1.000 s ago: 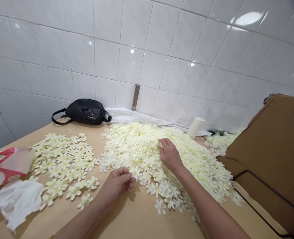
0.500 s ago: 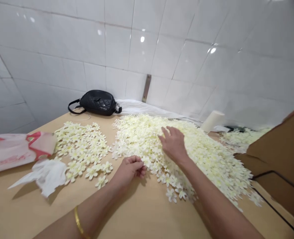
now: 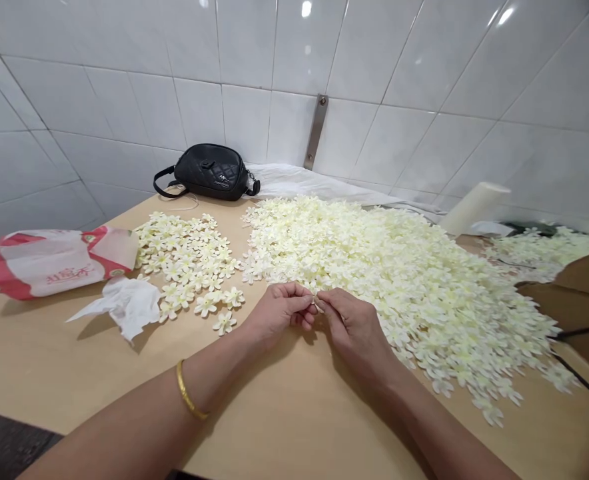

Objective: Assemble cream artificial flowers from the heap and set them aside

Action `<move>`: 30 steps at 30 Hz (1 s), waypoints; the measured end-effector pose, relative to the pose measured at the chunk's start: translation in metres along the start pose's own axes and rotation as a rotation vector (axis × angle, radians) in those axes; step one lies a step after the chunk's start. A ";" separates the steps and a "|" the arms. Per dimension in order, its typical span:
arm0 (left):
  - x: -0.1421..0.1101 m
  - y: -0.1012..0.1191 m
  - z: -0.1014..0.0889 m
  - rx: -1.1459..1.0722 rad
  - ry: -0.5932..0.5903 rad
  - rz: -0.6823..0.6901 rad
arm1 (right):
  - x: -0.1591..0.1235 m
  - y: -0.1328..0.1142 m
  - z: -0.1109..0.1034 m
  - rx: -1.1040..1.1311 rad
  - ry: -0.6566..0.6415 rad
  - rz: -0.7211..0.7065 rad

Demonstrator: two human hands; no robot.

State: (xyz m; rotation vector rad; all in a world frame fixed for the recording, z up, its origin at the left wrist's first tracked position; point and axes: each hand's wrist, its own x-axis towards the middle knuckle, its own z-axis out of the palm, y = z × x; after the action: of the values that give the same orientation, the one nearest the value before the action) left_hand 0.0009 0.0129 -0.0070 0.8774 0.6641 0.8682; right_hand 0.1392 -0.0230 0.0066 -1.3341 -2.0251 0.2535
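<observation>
Item: our left hand (image 3: pixel 278 310) and right hand (image 3: pixel 355 328), fingers curled and nearly closed, meet at lower centre, pinching a small pale piece (image 3: pixel 316 301), its long axis too small to tell, beside a heap of cream artificial flowers (image 3: pixel 399 287) on a wooden table (image 3: pixel 284 427).

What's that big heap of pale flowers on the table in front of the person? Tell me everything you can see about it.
The heap of small cream-white artificial flowers is a broad, loose mound of many separate blooms, each with several petals and a pale yellow centre. They look soft and lightweight, overlapping at random. It rests directly on a tan tabletop, thickest in the middle and thinning to scattered flowers at its near right edge. The person's right hand sits just beside its near edge.
</observation>
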 end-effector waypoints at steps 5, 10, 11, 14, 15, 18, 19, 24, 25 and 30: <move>0.000 0.001 0.001 0.019 -0.019 -0.023 | -0.002 0.001 -0.002 -0.005 -0.017 0.011; 0.000 0.001 0.003 0.078 -0.003 -0.031 | -0.003 0.004 -0.002 0.005 -0.034 0.034; 0.000 0.001 0.003 0.087 0.001 -0.028 | -0.004 0.004 -0.002 0.013 -0.036 0.039; -0.001 0.002 0.004 0.106 0.003 -0.026 | -0.003 0.005 -0.003 0.066 -0.039 0.067; -0.001 0.002 0.004 0.113 -0.001 -0.027 | -0.003 0.005 -0.003 0.084 -0.038 0.079; -0.001 0.002 0.003 0.140 -0.007 -0.023 | -0.003 0.005 -0.002 0.115 -0.028 0.086; -0.001 0.002 0.003 0.146 -0.003 -0.020 | -0.003 0.005 -0.002 0.118 -0.025 0.081; -0.001 0.001 0.004 0.141 0.012 -0.019 | -0.004 0.006 -0.002 0.153 -0.041 0.099; -0.002 0.002 0.004 0.136 0.010 -0.020 | -0.005 0.006 -0.002 0.167 -0.049 0.111; -0.002 0.003 0.004 0.133 0.024 -0.031 | -0.005 0.004 -0.004 0.229 -0.066 0.168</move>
State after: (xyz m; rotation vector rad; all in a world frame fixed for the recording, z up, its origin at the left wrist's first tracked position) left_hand 0.0021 0.0105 -0.0022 0.9742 0.7616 0.8149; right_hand 0.1460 -0.0262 0.0059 -1.3653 -1.8731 0.5951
